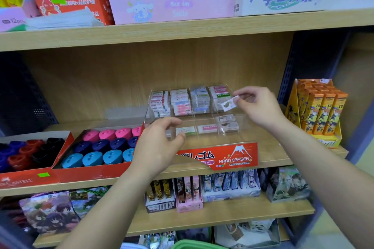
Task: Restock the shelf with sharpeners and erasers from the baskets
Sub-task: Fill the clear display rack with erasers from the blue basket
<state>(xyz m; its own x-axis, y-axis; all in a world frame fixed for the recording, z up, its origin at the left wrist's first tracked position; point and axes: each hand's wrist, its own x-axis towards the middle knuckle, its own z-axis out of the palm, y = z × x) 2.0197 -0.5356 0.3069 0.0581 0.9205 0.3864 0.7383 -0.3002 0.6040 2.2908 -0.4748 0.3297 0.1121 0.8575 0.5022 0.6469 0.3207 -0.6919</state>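
Bare forearms (pixel 315 159) (wrists too), bare left hand (pixel 159 147) and right hand (pixel 260 107).

On the middle wooden shelf board (pixel 269 153), a clear acrylic compartment case (pixel 210 137) stands right of a red cardboard sharpener tray (pixel 91 174) and left of an orange cardboard display box (pixel 317 113). A small paper-wrapped eraser (pixel 229 104) is above the case's right side.

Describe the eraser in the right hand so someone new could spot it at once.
Find the middle wooden shelf, where a clear acrylic display sits above a red HARD ERASER sign. Over its right-hand compartments, the right hand pinches a small white eraser with a greenish print. It alone is lifted in the air; the other erasers lie inside the compartments.
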